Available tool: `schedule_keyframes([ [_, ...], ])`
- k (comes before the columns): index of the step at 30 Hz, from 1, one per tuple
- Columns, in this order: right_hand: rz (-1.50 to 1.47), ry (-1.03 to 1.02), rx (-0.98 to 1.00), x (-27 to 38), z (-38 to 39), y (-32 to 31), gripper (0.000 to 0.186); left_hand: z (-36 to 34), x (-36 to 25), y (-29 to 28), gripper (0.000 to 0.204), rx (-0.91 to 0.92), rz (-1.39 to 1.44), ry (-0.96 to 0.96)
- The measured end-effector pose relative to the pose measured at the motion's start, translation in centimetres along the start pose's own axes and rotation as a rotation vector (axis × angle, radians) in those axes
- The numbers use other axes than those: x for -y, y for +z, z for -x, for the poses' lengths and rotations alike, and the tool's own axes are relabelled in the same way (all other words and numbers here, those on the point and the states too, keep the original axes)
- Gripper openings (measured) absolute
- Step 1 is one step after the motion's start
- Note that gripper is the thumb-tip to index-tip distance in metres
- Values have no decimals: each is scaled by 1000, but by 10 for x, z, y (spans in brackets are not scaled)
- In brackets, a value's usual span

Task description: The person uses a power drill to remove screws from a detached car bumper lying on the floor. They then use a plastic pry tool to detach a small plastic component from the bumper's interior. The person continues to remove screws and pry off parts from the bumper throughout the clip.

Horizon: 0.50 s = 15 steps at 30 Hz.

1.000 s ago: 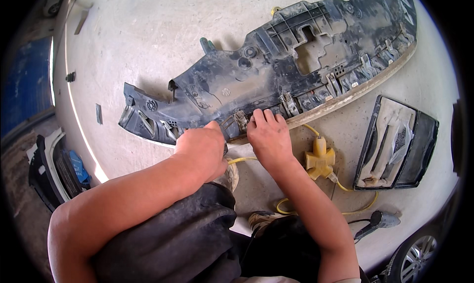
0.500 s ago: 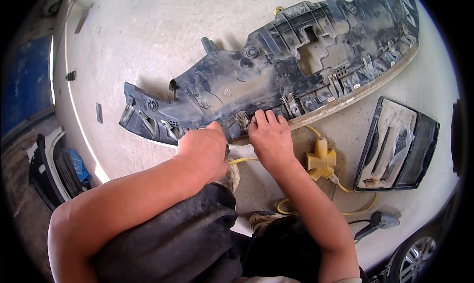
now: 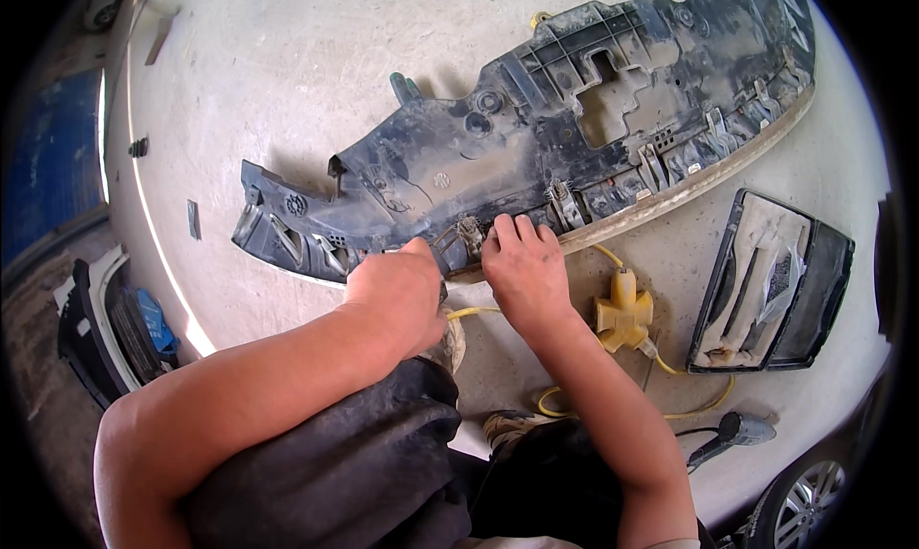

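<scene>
A long, dirty black plastic car part (image 3: 517, 137), with metal clips along its near edge and a cut-out in the middle, lies on the pale floor. My left hand (image 3: 397, 291) is at the near edge of its left section, fingers closed; what it grips is mostly hidden beneath it. Just to its right, my right hand (image 3: 522, 271) has its fingers bent over the same edge, beside a metal clip (image 3: 469, 238).
Right of my arms lie a yellow multi-socket connector (image 3: 623, 314) on a cord, an open black case (image 3: 823, 300) with beige lining and a grey hand tool (image 3: 742, 432). Bumper pieces (image 3: 100, 324) sit at left, a blue panel (image 3: 53, 166) behind. A car wheel (image 3: 804, 501) shows lower right.
</scene>
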State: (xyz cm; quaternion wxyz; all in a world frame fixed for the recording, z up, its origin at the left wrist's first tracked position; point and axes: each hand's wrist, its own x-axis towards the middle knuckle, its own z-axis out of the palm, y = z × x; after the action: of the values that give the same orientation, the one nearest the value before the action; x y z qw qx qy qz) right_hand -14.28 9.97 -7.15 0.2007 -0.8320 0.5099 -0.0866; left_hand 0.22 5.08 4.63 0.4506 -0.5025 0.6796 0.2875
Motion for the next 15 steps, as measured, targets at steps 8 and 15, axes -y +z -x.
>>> schedule_keyframes([
  [8, 1, 5, -17, 0, 0, 0, 2, 1, -1, -1, 51, -18, -17, 13],
  [15, 10, 4, -25, 0, 0, 2, 2, 1, -1, -1, 51, -12, -16, 1],
])
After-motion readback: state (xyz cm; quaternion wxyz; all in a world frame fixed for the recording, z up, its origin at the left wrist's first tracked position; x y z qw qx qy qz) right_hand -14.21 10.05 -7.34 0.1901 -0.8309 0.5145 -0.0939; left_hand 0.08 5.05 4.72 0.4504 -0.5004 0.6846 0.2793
